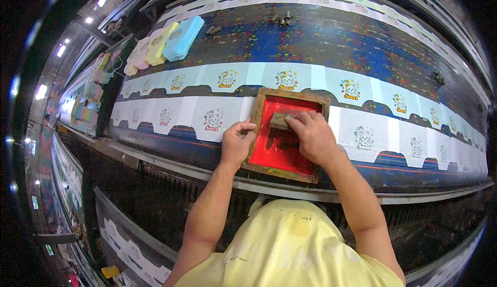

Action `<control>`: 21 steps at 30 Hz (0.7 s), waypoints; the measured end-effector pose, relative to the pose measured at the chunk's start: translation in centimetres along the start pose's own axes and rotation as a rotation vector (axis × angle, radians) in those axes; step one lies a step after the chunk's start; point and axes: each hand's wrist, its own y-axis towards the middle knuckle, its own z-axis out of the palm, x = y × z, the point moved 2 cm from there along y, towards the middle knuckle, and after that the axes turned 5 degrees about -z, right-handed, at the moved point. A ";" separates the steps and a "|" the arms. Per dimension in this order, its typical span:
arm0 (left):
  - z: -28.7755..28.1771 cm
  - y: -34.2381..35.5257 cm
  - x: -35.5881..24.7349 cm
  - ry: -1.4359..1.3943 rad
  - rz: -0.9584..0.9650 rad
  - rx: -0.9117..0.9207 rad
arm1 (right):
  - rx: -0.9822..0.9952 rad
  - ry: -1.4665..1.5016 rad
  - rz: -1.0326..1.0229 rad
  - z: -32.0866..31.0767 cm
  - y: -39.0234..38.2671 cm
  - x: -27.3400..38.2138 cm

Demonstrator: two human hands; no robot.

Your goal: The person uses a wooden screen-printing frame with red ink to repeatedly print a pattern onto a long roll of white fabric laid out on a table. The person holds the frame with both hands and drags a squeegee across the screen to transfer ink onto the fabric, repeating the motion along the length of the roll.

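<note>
A wooden screen-printing frame [293, 93] with red ink [282, 155] spread over its mesh lies on the near row of white cloth pieces. My left hand [238, 141] grips the left side of the frame, thumb and fingers at its rim. In my right hand [317, 137] is a squeegee [280, 121], its blade against the inked mesh in the upper half of the frame. The cloth under the frame is hidden. To the left, a white piece [212, 117] bears a cartoon print with red lettering; on the right, another piece [364, 135] carries only dark outlines.
The long printing table [331, 38] has a paint-spattered, dark blue surface. Beyond the frame runs a row of pale blue printed pieces [228, 80]. Stacks of folded cloth [182, 37] in blue, yellow and pink stand at the far left. Small cylinders [284, 18] lie farther back.
</note>
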 end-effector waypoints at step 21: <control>-0.5 1.8 0.6 -0.080 0.067 0.107 | 0.077 0.069 0.236 -1.2 4.7 -3.7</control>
